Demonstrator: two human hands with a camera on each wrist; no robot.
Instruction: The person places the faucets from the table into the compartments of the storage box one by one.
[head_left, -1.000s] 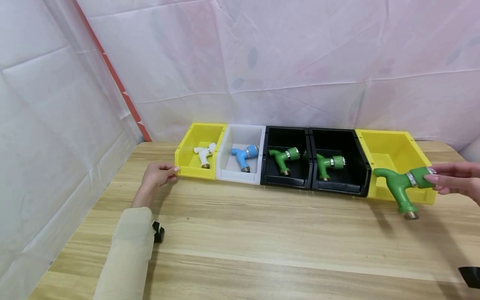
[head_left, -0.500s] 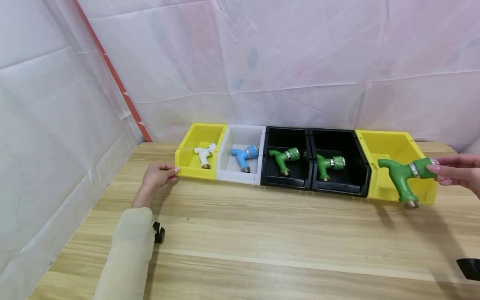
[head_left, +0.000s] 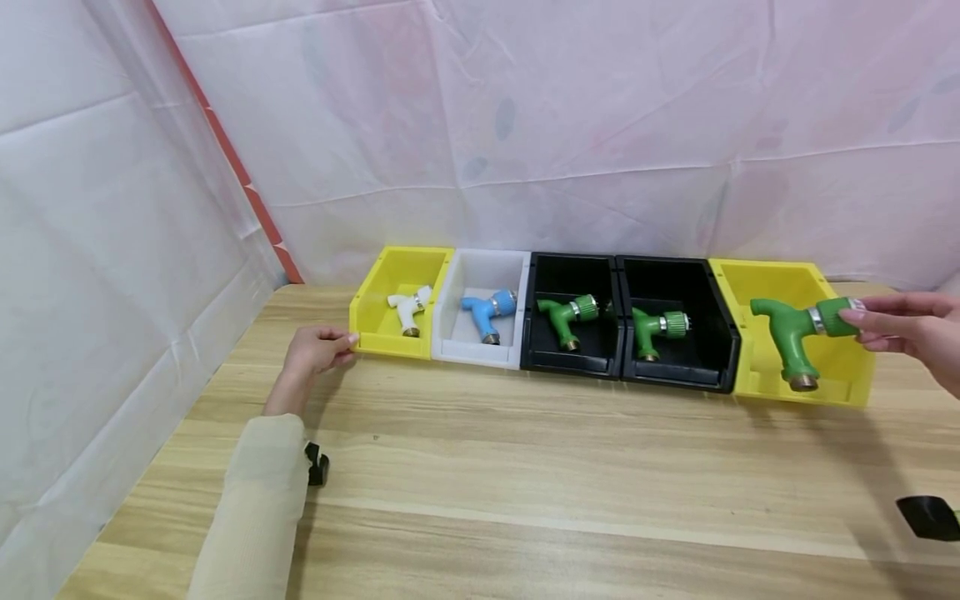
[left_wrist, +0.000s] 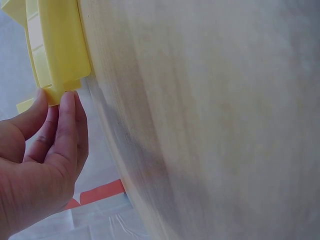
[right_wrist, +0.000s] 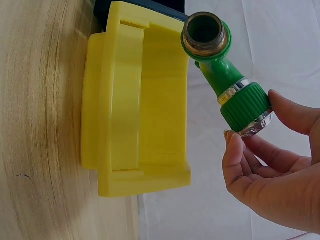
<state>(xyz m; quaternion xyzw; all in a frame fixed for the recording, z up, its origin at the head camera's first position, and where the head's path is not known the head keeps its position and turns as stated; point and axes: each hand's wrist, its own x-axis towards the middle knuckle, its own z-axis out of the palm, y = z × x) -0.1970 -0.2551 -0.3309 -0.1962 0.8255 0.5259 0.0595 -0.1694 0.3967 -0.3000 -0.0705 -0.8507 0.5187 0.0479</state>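
Observation:
My right hand point(head_left: 911, 329) pinches a green faucet point(head_left: 795, 333) by its ribbed knob, thumb on one side and fingers on the other. In the head view the faucet overlaps the right-hand yellow bin point(head_left: 757, 367); the right wrist view shows it raised above that bin's opening, brass threaded end toward the camera. My left hand point(head_left: 313, 354) pinches the front corner of the left-hand yellow bin point(head_left: 375, 343), thumb and fingertips on its edge point(left_wrist: 55, 95). Inside this bin lies a white faucet point(head_left: 407, 310).
Between the yellow bins stand a white bin point(head_left: 472, 352) with a blue faucet point(head_left: 487, 312) and two black bins, each with a green faucet point(head_left: 570, 319). All five-side-by-side boxes line the back of the wooden table point(head_left: 525, 483), before a pale curtain point(head_left: 585, 108).
My right hand has lifted the green faucet higher and farther over the right-hand yellow bin, lately shifting slightly left. My left hand keeps its place at the bin corner.

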